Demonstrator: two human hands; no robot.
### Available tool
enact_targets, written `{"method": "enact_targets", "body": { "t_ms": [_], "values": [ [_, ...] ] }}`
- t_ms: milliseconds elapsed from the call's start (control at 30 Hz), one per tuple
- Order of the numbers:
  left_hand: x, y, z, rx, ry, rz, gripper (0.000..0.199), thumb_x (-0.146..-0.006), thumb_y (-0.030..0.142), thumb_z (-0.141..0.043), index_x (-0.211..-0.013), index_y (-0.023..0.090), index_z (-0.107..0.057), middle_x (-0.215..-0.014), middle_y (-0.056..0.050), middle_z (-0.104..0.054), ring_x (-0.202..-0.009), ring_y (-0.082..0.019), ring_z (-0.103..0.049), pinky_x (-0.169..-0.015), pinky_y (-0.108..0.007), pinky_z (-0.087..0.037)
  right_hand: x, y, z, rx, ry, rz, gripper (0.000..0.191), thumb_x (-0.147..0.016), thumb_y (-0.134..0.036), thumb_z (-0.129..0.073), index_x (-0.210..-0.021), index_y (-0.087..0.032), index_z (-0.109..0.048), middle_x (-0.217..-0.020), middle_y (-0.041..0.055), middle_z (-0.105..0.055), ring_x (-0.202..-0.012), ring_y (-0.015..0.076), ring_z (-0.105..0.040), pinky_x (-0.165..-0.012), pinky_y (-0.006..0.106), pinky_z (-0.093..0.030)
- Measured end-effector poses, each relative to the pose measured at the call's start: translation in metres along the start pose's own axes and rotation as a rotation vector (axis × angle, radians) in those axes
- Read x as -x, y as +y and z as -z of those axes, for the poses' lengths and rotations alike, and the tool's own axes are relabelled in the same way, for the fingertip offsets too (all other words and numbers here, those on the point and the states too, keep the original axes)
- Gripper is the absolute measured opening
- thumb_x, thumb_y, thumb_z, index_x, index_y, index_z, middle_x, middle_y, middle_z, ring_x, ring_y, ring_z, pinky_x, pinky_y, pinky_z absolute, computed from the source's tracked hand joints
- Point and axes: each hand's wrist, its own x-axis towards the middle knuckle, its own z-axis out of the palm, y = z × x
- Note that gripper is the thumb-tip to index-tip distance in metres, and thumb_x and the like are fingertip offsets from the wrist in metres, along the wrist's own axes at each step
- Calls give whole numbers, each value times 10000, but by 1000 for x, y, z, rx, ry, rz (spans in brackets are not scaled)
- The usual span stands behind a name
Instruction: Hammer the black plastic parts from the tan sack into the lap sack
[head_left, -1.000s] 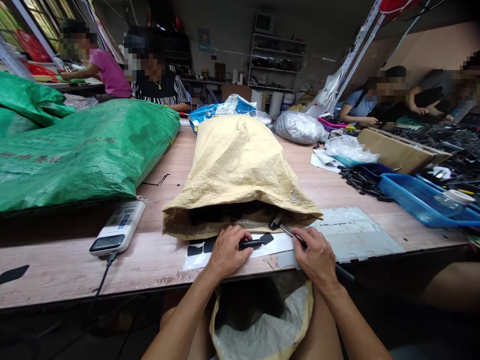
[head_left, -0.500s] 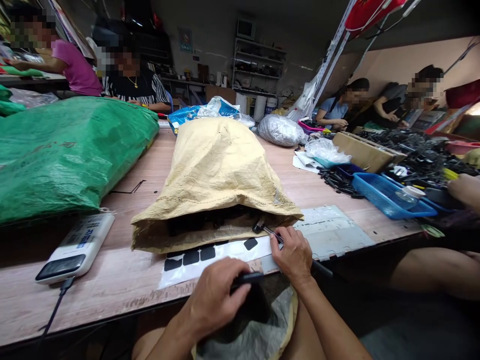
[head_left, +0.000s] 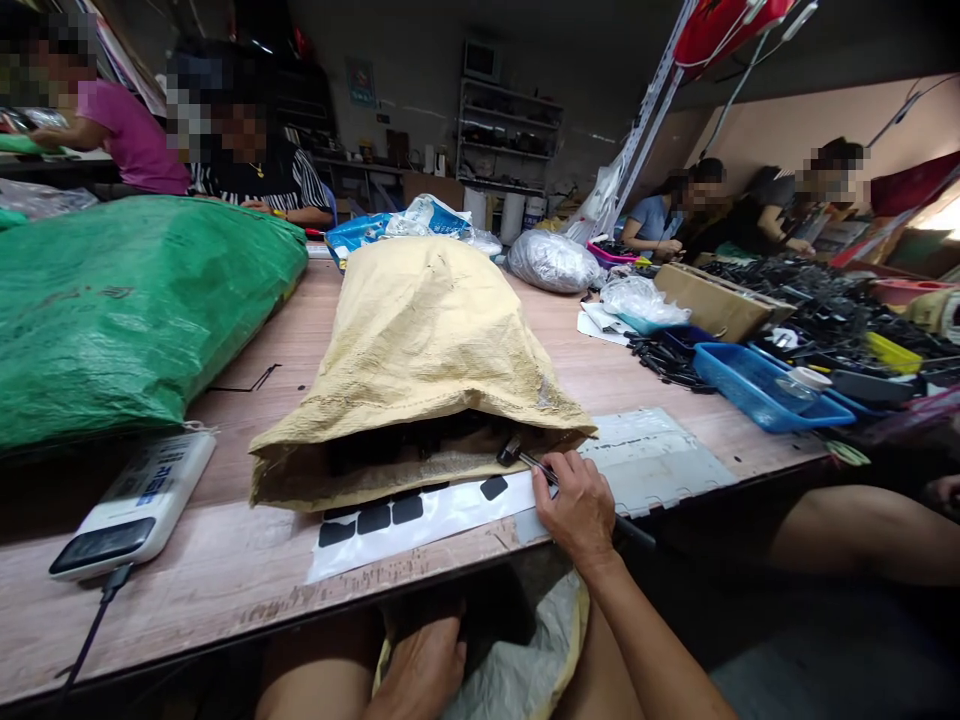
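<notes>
I see right hand closed around black-headed rod, rod's head at right side of yellow sack's mouth. Left hand down in open lap sack — fingers hidden, cannot tell if gripping. White sheet with black patches lies just before yellow sack. Writing: blue characters on white power bank, faint print on green sack — neither legible to me.
</notes>
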Motion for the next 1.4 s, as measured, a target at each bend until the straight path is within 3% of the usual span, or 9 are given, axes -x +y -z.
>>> {"method": "enact_targets", "body": {
  "t_ms": [100, 233, 400, 533, 733, 900, 1033, 1167, 1400],
  "values": [
    [10, 22, 20, 30, 4, -112, 285, -835, 223, -560, -1084, 300, -676, -1038, -51, -743, -1006, -266, -698, -838, -354, -506, 0, 0, 0, 2, -3, 0, 136, -941, -323, -552, -946, -223, -645, -886, 49, -610, -882, 216, -502, -761, 324, -308],
    [17, 61, 76, 200, 83, -299, 146, -877, 303, -566, -934, 286, -700, -795, 13, -721, -717, -178, -653, -651, -264, -444, 0, 1, -1, 3, -11, -4, 141, -942, -330, -555, -947, -222, -646, -896, 51, -614, -889, 217, -506, -773, 329, -314],
    [-13, 67, 144, 267, 573, -219, 212, -919, 391, -543, -956, 245, -692, -744, 11, -692, -612, -148, -588, -618, -260, -421, 0, 1, 0, 1, -26, -8, 152, -949, -339, -546, -951, -224, -646, -900, 50, -615, -891, 220, -507, -778, 332, -316],
    [-48, 56, 172, 117, 893, -27, 322, -890, 478, -587, -1016, 199, -686, -819, -48, -703, -701, -198, -635, -659, -287, -437, 0, 0, 0, 2, -17, -5, 148, -946, -332, -548, -948, -221, -648, -896, 51, -619, -888, 219, -506, -773, 332, -310],
    [-74, 55, 194, 96, 766, 139, 388, -871, 519, -614, -1007, 178, -741, -864, -115, -753, -824, -292, -707, -660, -312, -431, 1, 0, 0, 5, 2, -6, 146, -940, -335, -560, -937, -220, -649, -890, 44, -616, -878, 212, -498, -778, 321, -308],
    [-58, 42, 198, 148, 780, 167, 292, -887, 431, -596, -925, 195, -765, -689, -56, -713, -701, -240, -678, -634, -297, -408, 0, 0, -1, 11, 13, -13, 143, -934, -339, -573, -938, -220, -652, -894, 44, -618, -884, 212, -498, -780, 318, -309],
    [-31, 33, 173, 174, 840, 25, 289, -887, 444, -610, -1018, 211, -718, -783, -22, -704, -689, -196, -638, -654, -284, -428, 1, 0, -2, 10, 5, -18, 137, -931, -342, -584, -945, -225, -654, -903, 43, -621, -883, 215, -498, -771, 323, -304],
    [-18, 40, 143, 129, 684, -247, 206, -936, 373, -563, -1058, 241, -665, -980, -19, -696, -861, -189, -649, -760, -285, -458, 1, 2, -3, -4, 8, -11, 139, -932, -339, -582, -957, -223, -654, -914, 45, -623, -891, 219, -499, -776, 326, -306],
    [-35, 54, 134, 13, 564, -317, 106, -866, 239, -637, -970, 219, -651, -931, -28, -629, -915, -215, -610, -812, -317, -451, 2, 2, -2, -10, -3, -14, 140, -930, -349, -589, -970, -231, -654, -914, 42, -624, -893, 224, -505, -779, 331, -317]
  ]
}}
